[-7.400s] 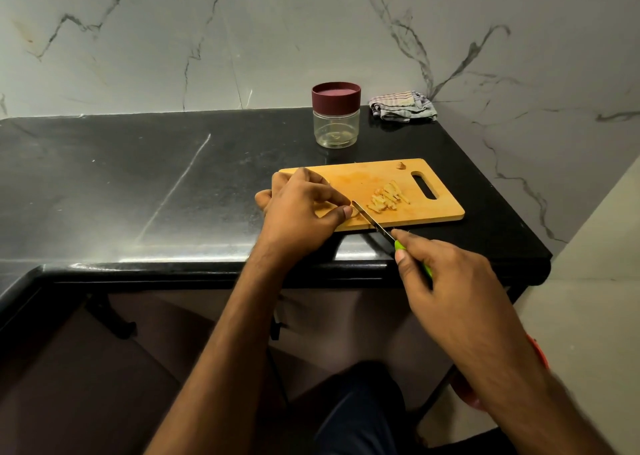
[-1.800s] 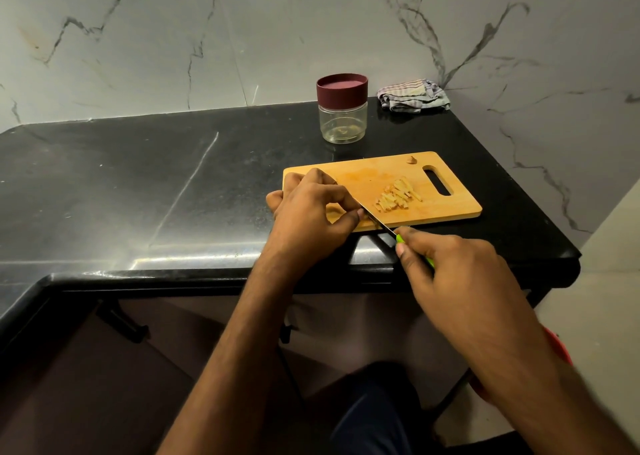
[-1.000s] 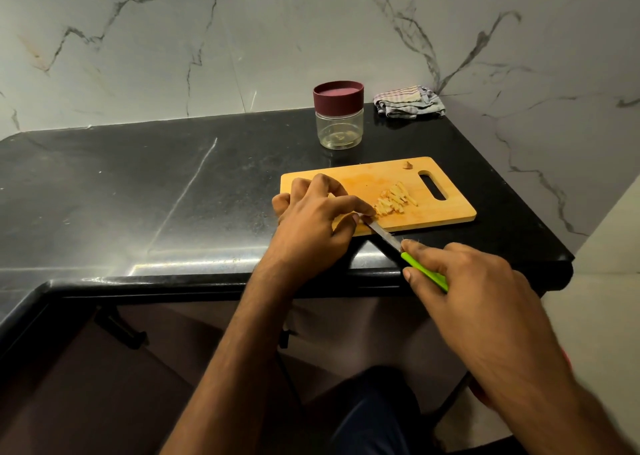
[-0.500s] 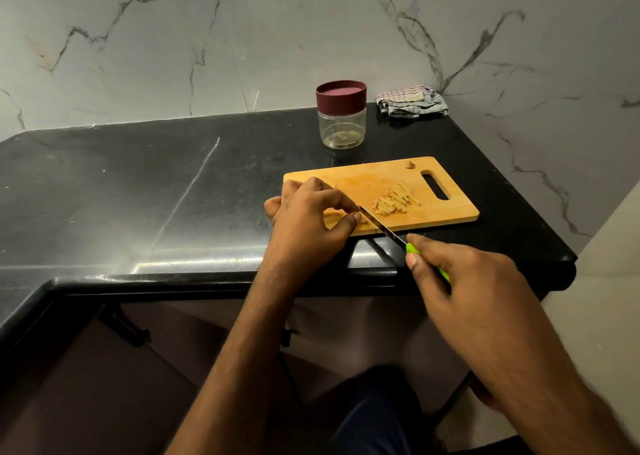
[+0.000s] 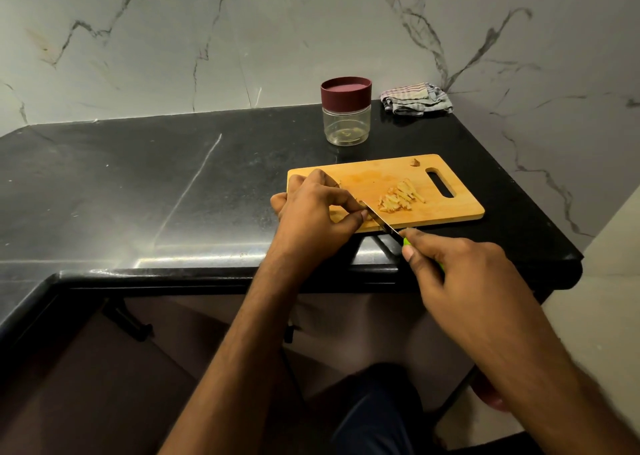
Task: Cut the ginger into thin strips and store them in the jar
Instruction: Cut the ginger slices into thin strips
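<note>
A small piece of ginger (image 5: 362,204) sits near the front left of a wooden cutting board (image 5: 457,208), mostly hidden under the person's left hand (image 5: 317,212). The fingers (image 5: 341,198) of that hand are curled down over the piece, with the thumb tip beside them, pinning it to the board. A knife (image 5: 382,222) with a thin dark blade rests its tip against the ginger, right next to those fingertips. The blade runs back over the board's front edge to the right hand (image 5: 460,271), whose fingers are wrapped around the bright green handle, only a sliver of which shows.

To the right of the blade, near the middle of the board, lies a loose pile of pale ginger strips (image 5: 400,196). One small brown scrap (image 5: 415,162) sits alone at the board's far edge, close to the oblong handle slot (image 5: 440,184) at the board's right end.

The board lies on a glossy black worktop (image 5: 138,184), near its right end. Behind the board stands a clear jar (image 5: 346,122), upright, with a dark red lid (image 5: 345,91) on top; a few small bits show at its bottom. To the right of the jar, against the grey marble wall (image 5: 277,32), lies a crumpled checked cloth (image 5: 415,98).
</note>
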Motion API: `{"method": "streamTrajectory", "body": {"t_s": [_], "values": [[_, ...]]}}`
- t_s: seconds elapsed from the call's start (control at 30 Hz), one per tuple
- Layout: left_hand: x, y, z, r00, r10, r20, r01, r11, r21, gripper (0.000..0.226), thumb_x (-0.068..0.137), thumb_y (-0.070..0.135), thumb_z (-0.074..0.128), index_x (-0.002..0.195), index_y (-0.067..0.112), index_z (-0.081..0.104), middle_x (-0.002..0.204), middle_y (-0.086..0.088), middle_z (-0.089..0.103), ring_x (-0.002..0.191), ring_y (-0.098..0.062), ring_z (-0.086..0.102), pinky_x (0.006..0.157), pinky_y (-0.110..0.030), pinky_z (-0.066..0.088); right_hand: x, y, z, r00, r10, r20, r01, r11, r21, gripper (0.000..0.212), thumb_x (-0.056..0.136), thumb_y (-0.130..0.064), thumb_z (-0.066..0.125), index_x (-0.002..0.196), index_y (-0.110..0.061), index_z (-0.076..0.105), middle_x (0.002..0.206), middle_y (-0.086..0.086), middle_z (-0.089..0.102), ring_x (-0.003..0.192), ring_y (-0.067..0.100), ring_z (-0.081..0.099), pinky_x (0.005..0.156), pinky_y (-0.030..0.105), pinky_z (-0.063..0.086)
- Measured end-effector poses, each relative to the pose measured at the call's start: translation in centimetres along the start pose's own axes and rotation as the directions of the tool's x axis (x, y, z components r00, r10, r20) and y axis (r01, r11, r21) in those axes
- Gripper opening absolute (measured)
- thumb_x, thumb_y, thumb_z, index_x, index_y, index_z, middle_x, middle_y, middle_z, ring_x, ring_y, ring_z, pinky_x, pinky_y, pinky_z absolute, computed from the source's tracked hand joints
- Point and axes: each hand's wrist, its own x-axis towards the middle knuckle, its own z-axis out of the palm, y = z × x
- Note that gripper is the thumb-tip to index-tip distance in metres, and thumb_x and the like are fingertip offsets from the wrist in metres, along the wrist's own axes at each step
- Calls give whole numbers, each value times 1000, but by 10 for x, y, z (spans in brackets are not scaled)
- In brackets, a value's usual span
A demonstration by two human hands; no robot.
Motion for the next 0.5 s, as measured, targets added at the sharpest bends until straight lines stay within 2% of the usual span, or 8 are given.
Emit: {"method": "streamTrajectory", "body": {"t_s": [0.1,0.17,0.3,0.4,0.5], "values": [[0,0,0,1000,-8,-2,8,1000,-6,12,84,46,76,75,43,68,100,16,48,111,-10,34,88,-34,16,4,-1,4,1000,-14,2,14,1000,5,38,96,-44,43,133,-38,53,94,-5,67,69,5,48,53,13,34],[-1,0,1,1000,-10,-10,10,1000,-2,11,84,47,75,77,43,68,100,15,47,111,-10,33,88,-34,16,2,0,3,999,-34,-5,34,999,4,38,96,-44,44,132,-37,54,92,-5,68,66,5,48,54,15,38],[-1,-1,1,1000,-13,-17,13,1000,6,12,85,46,74,77,43,66,100,15,45,110,-9,31,90,-34,16,-5,4,2,998,-39,-39,40,999,26,37,94,-42,47,130,-35,57,96,-8,69,64,2,45,57,4,31],[-2,-2,2,1000,-13,-18,13,1000,3,12,85,46,75,78,43,66,101,15,45,110,-8,31,90,-33,15,-7,4,0,995,-56,-84,59,998,32,37,93,-40,50,128,-32,60,97,-8,70,68,1,47,60,2,31],[-3,0,1,1000,-16,-17,16,1000,-4,10,85,45,75,79,42,67,101,16,45,110,-7,30,90,-33,14,-9,1,-2,996,-53,-77,55,998,23,36,93,-40,51,127,-32,60,95,-9,69,63,0,45,57,3,31]]}}
